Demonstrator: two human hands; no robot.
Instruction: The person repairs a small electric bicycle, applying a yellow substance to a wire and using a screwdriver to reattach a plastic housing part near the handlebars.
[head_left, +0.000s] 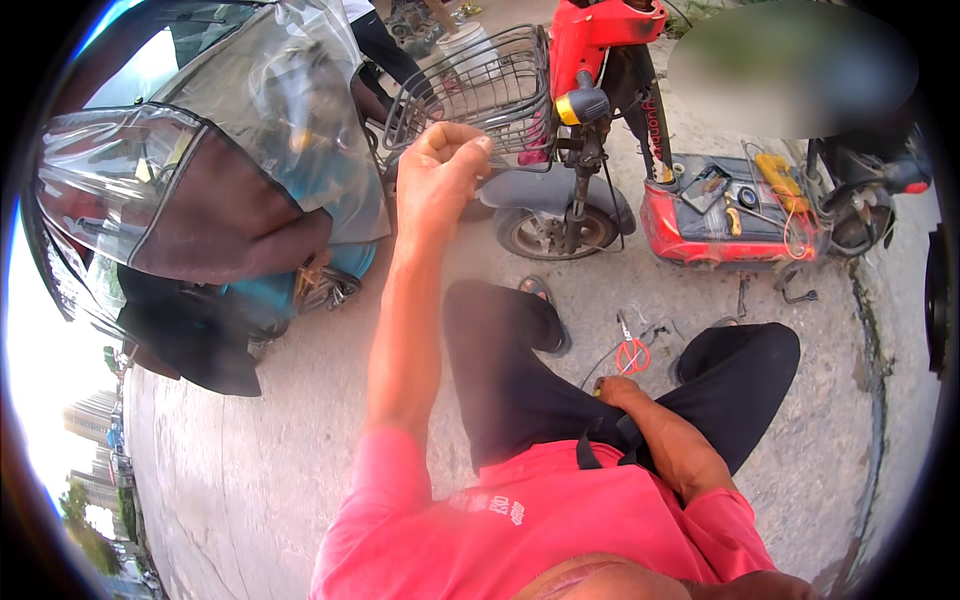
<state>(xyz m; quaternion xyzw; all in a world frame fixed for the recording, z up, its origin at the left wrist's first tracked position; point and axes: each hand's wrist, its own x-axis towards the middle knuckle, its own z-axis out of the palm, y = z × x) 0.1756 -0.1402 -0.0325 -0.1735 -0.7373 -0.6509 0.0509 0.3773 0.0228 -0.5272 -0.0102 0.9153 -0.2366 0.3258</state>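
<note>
My left hand (445, 165) is raised beside the black wire basket (478, 88) of a red electric scooter (572, 45). Its fingers are curled in, thumb against the forefinger; anything between them is too small to make out. Low between my knees, my right hand (622, 391) is closed, and a bit of something yellow-green shows at its fingertips. A thin dark cable runs on the ground close to that hand. Just beyond lie scissors (632, 354) with orange-red handles and some loose wires (655, 331).
On the scooter's red footboard (668, 243) lie a yellow multimeter (778, 178), a black tape roll (747, 197) and other small tools. The front wheel (535, 235) stands ahead of me. At left is a vehicle with a clear plastic cover (265, 95). Another person's dark-trousered leg (385, 50) shows behind.
</note>
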